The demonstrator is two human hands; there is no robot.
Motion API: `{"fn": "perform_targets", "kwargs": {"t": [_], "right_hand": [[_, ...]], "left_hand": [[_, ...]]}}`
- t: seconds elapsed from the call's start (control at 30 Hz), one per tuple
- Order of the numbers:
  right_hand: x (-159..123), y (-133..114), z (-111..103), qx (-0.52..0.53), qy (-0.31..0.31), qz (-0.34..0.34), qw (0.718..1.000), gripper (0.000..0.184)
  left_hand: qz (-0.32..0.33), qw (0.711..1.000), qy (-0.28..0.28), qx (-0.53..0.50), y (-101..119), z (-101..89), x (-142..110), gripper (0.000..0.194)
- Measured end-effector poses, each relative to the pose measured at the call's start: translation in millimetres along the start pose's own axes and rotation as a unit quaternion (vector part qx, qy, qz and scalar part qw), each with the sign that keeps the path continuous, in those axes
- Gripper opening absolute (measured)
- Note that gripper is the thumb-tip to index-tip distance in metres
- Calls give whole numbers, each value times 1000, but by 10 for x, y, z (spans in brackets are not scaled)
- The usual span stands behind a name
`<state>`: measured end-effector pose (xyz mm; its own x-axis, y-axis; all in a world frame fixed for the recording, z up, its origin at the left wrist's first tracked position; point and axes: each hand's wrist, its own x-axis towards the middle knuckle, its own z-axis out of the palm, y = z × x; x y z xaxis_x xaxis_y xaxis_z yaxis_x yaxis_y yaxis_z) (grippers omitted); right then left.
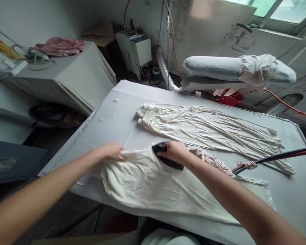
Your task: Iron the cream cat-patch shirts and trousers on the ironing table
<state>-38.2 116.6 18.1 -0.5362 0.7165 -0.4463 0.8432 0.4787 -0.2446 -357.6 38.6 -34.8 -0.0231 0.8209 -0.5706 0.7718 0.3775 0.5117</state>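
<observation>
Iron [172,161] sat on the upper edge of the near cream garment [148,185], mid-table, nose toward 10 o'clock. Right hand [177,151] was clamped on its handle. Left hand [113,151], at 9 o'clock from the iron, was closed on the garment's upper edge; fingers blurred. Hands well apart.

Near garment lay on the padded table [105,115], wrinkled toward its left end. Right forearm crossed over its right part and hid some of it.

Pinkish wrap [214,161] ran from the iron toward 4 o'clock, into the dark cable bundle [272,158], tied with a knotted strip. Bundle came in from 3 o'clock and lay across the view of the far garment's right end.

Far cream garment [206,124] lay at 1 o'clock, creased lengthwise, apart from the iron.

Further out: padded sleeve board [214,66] at 1 o'clock past the table edge, bunched cloth [258,69] over it. Silver duct [164,68] and white cabinet [135,51] at 11. Pink cloth [61,46] on the covered side table [76,69] at 10.
</observation>
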Motion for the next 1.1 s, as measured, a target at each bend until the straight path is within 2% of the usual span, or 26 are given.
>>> {"fn": "perform_targets", "kwargs": {"t": [0.03,0.1,0.17,0.23,0.3,0.4,0.47,0.53,0.57,0.63,0.7,0.73,0.77,0.8,0.87,0.9,0.97,1.03,1.1], "right_hand": [[102,-88,-64,8,10,34,999,54],[128,-218,-139,15,23,84,996,57],[-39,-354,-122,11,17,88,996,60],[-272,-583,-14,3,-17,57,998,61],[-425,-970,164,-12,-65,6,998,58],[-378,-1801,506,-36,-138,-109,984,58],[-255,-2337,739,-44,-165,-154,973,60],[-201,-2657,924,-63,-176,-171,967,61],[-227,-2696,983,-75,-181,-179,964,60],[-399,-2516,1006,-111,-202,-196,953,53],[-696,-2080,893,-145,-227,-191,944,45],[-863,-1821,793,-152,-236,-167,945,43],[-1021,-1567,675,-147,-241,-132,950,44],[-1152,-1341,550,-126,-239,-90,959,46],[-1271,-1039,325,-48,-222,-12,974,51],[-1237,-980,245,-8,-208,7,978,53],[-979,-1043,161,40,-174,2,984,52],[-546,-1266,149,28,-140,-16,990,50],[-111,-1502,144,8,-130,-6,991,50]], "left_hand": [[-33,999,3,-7,-244,-128,-165,48],[-87,991,12,-99,-685,-257,-512,54],[-113,962,18,-246,-1002,-182,-812,69],[-98,924,47,-367,-1189,28,-1006,74],[-85,907,106,-400,-1288,240,-1092,69],[-94,896,161,-403,-1352,377,-1105,60],[-83,911,175,-365,-1326,365,-1107,55],[-74,926,210,-306,-1212,352,-1137,55],[-78,929,227,-282,-1120,366,-1166,56],[-52,936,218,-270,-893,460,-1249,58],[36,947,159,-277,-666,641,-1349,51],[70,947,154,-273,-570,758,-1397,47],[75,946,176,-263,-491,886,-1439,47],[48,944,215,-246,-429,1018,-1471,49],[-69,940,271,-197,-347,1265,-1506,56],[-119,943,259,-172,-324,1367,-1511,57],[-158,960,185,-139,-310,1509,-1510,44],[-145,965,143,-164,-338,1564,-1503,35],[-110,946,152,-263,-392,1558,-1500,39]]}}
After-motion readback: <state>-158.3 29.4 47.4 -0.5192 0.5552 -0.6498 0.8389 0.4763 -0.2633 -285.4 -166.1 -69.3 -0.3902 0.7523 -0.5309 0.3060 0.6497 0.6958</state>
